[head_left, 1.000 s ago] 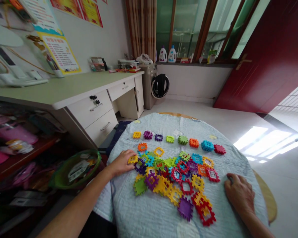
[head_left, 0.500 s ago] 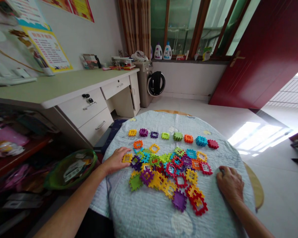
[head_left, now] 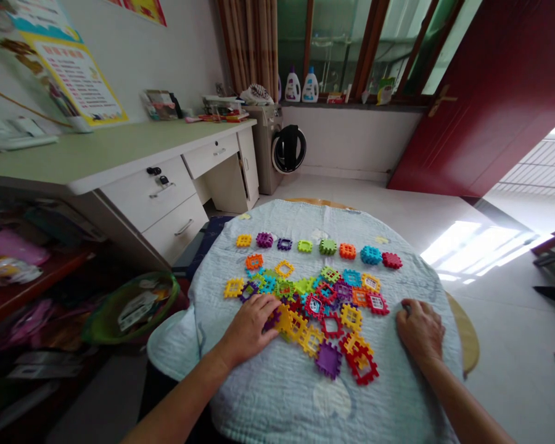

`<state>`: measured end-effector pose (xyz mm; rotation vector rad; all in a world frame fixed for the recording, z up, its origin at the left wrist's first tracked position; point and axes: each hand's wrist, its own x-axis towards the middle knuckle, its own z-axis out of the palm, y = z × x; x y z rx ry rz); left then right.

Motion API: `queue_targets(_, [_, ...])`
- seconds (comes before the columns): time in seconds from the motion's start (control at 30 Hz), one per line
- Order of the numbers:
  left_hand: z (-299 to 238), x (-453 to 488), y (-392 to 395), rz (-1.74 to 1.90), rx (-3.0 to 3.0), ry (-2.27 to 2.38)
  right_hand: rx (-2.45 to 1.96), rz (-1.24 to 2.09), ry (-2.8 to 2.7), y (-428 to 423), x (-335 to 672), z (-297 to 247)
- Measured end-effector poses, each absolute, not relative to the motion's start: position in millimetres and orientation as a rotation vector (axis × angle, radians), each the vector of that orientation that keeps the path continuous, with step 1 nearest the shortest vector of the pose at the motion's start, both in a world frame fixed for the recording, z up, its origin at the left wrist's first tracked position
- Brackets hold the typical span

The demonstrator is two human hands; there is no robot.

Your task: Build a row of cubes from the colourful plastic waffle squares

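Several colourful plastic interlocking tiles lie in a loose pile on the cloth. My left hand (head_left: pixel 250 330) reaches over the left part of the pile, with fingers and thumb apart around a purple tile (head_left: pixel 272 319); its fingers cover some tiles beneath, and no firm grip shows. A yellow window tile (head_left: pixel 234 288) lies flat just beyond it. Resting on the cloth right of the pile, my right hand (head_left: pixel 422 332) has its fingers loosely bent and holds nothing visible. Nearest to it are a red tile (head_left: pixel 378 303) and a red frame tile (head_left: pixel 364 369).
Behind the pile, a row of tiles and stacks runs from a yellow tile (head_left: pixel 243 240) to a red stack (head_left: pixel 391 260). A pale blue cloth (head_left: pixel 305 410) covers the round table. A desk (head_left: pixel 134 154) and a green basket (head_left: pixel 97 327) stand at the left.
My left hand has left the yellow window tile at the pile's left edge and moved nearer and rightward, over the purple tile. My right hand stays on the cloth. The view has shifted slightly.
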<state>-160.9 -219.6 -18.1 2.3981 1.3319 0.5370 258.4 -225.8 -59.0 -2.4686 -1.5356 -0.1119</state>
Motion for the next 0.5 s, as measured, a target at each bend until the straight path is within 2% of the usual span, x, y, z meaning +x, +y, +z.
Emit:
queue_targets(0.3, [-4, -154, -200, 0.744, 2.422, 1.614, -2.464, -0.104, -1.535, -226, 257, -57])
queue_targets(0.5, [-9, -142, -213, 0.460, 2.568, 1.339, -2.459, -0.109, -1.530, -226, 256, -55])
